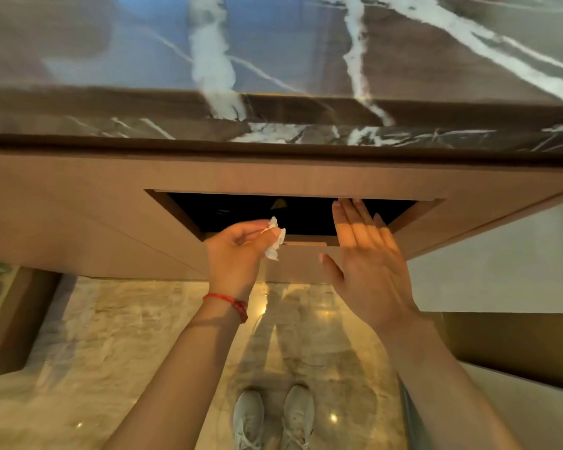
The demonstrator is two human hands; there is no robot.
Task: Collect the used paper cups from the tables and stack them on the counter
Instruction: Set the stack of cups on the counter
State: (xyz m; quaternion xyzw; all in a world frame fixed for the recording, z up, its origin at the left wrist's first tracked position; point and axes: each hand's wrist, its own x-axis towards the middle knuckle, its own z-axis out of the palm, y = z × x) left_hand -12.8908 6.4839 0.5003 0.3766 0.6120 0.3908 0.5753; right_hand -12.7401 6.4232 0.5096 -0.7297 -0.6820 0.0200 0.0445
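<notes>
I stand at a counter with a dark marble top (273, 60) and a brown wooden front (78, 206). A rectangular flap opening (257, 211) in the front shows a black inside. My left hand (238, 251), with a red string bracelet at the wrist, is closed on a crumpled white tissue (275, 240) just at the lower edge of the opening. My right hand (368, 261) is flat with fingers spread, its fingertips pressing into the right part of the opening. No paper cup is in view.
Glossy beige marble floor (127, 352) lies below, with my two white shoes (273, 417) on it. A brown cabinet side (10, 319) stands at the left and a dark brown panel (517, 345) at the right.
</notes>
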